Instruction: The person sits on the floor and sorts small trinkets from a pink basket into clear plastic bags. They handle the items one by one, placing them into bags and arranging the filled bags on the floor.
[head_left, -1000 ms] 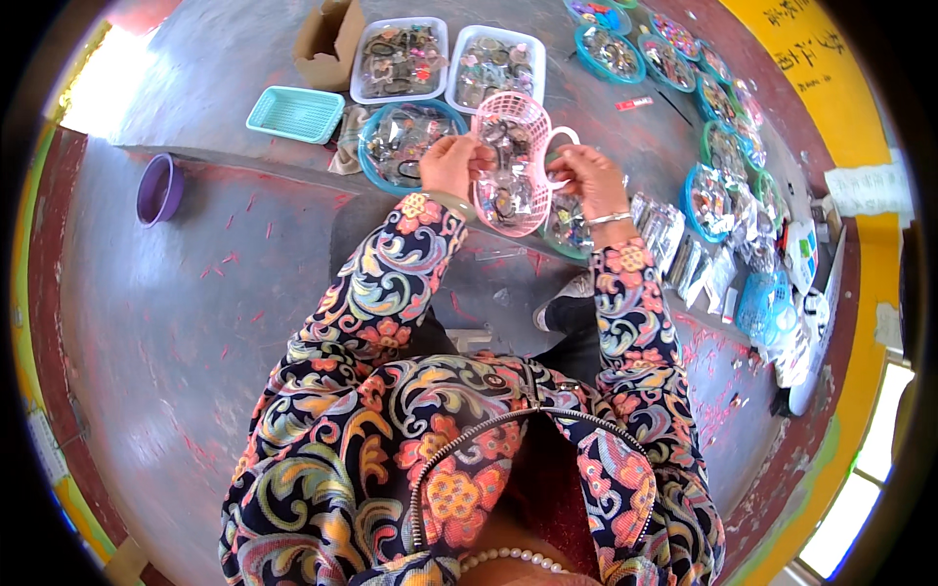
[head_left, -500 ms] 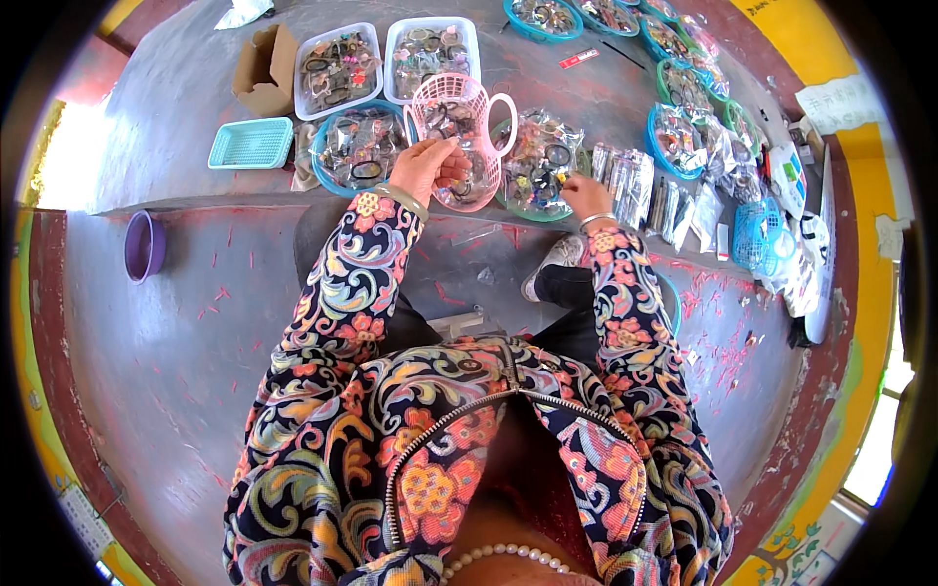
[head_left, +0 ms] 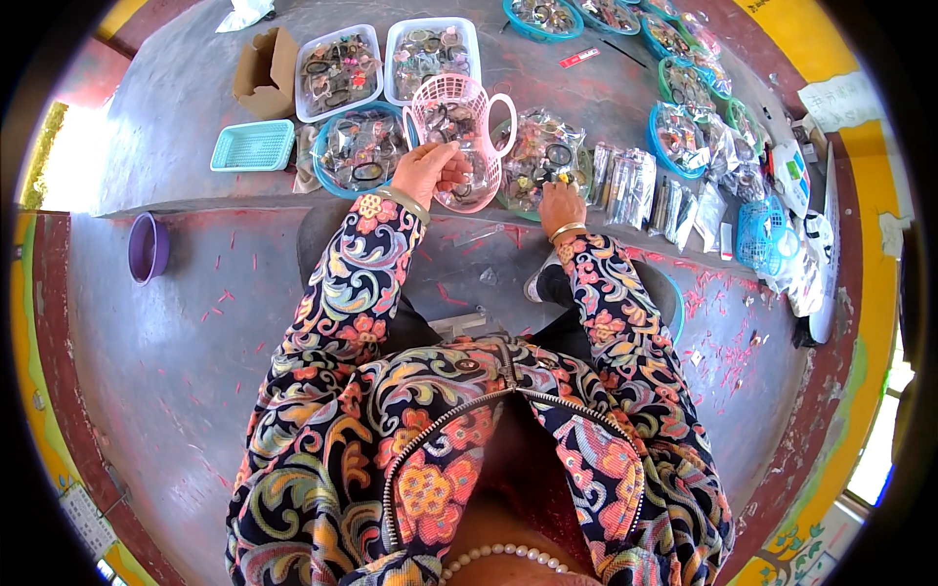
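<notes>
At the edge of the grey ledge stands a pink two-handled basket with clear packets of dark hair ties inside. My left hand is over its near left side, fingers curled inward; whatever they pinch is too small to make out. To the right, a green basket is heaped with clear packets of hair ties and coloured ornaments. My right hand reaches onto the near side of this heap, its fingers drawn together beside a small yellow piece. Its fingertips are partly hidden among the packets.
A blue basket, two white trays of packets, a cardboard box and a turquoise basket stand left. Right lie flat clear packs, more filled baskets and a blue basket. A purple basin is lower left.
My right hand has moved left and slightly nearer to me, from the right side of the green basket to its near side. My left hand has stayed almost still.
</notes>
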Action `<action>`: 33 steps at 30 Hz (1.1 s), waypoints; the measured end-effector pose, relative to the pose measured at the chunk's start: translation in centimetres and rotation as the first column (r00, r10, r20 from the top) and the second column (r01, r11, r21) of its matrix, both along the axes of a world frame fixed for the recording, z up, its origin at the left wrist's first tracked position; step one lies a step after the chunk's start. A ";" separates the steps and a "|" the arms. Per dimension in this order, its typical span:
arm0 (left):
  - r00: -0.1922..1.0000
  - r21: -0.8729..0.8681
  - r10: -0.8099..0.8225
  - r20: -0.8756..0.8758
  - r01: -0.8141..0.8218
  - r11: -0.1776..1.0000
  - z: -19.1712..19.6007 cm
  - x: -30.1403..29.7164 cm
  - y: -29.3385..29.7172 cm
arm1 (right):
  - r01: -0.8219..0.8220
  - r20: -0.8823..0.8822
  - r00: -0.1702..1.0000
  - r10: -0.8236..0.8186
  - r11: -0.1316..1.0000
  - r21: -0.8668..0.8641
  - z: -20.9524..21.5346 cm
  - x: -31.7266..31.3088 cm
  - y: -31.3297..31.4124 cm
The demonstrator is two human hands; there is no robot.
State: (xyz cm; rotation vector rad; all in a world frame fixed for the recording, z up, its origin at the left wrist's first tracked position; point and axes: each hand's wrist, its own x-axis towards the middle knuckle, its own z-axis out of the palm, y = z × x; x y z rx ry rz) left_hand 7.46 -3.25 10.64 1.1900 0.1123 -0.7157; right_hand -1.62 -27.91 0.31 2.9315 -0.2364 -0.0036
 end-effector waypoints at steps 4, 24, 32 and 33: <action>1.000 0.010 -0.002 0.006 0.002 1.000 0.1 0.0 0.0 | -0.022 0.056 0.998 0.018 0.997 0.073 0.6 0.4 0.0; 0.969 0.038 -0.245 0.030 0.244 0.969 1.1 -1.1 -1.5 | 0.208 -0.384 0.918 -0.097 -0.707 0.676 10.1 1.7 -0.5; 0.976 -0.091 -0.218 -0.023 0.215 0.972 0.2 -1.0 -0.7 | 0.242 -0.342 0.940 -0.009 -0.690 0.682 12.4 1.6 4.2; 0.984 -0.114 -0.178 -0.029 0.173 0.978 0.4 -0.9 -0.8 | 0.221 -0.327 0.944 -0.038 -0.665 0.714 12.8 1.7 4.4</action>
